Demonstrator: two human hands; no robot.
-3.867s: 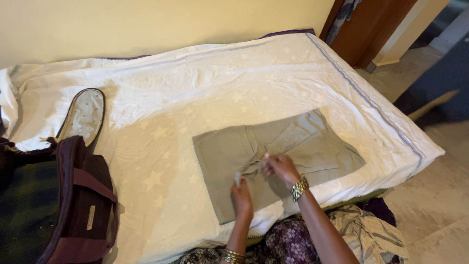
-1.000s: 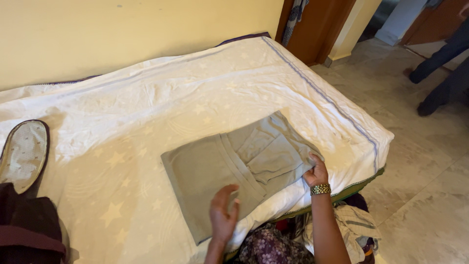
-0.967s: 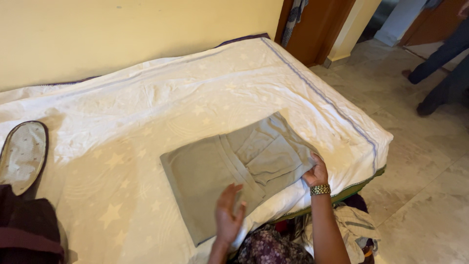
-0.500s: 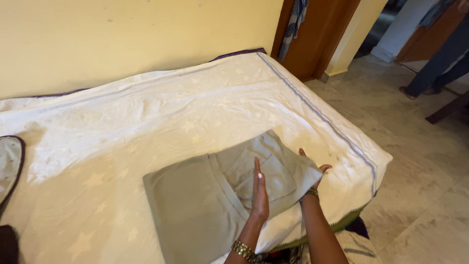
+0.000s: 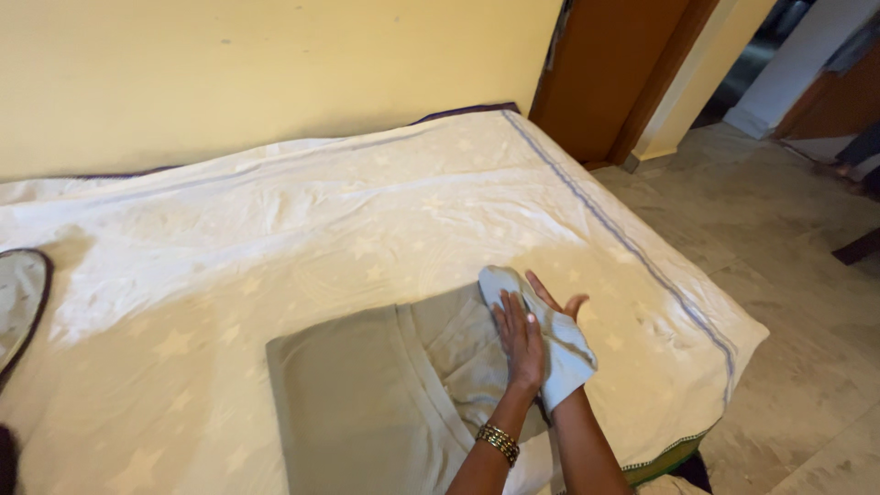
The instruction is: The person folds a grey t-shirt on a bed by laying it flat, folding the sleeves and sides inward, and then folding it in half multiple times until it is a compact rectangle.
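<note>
Both arms reach forward side by side. The left hand (image 5: 521, 341) lies flat, fingers straight. The right hand (image 5: 555, 307) is open, palm up.

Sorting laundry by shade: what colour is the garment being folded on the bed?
Muted grey-green, plain, no pattern; garment shows in the head view.

The scene is lit warmly and evenly; a yellowish cast is laid over the wall (image 5: 229, 73) and the sheet (image 5: 302, 229); more daylight is seen on the floor (image 5: 788, 275) at the right, by the doorway (image 5: 733, 64); soft shadows are cast under the left hand (image 5: 521, 337) and in the folds of the garment (image 5: 367, 403); no harsh glare is found; the raised cloth edge by the right hand (image 5: 555, 307) is slightly smeared by motion; the far doorway is rendered soft; lines are bent a little toward the corners.
</note>
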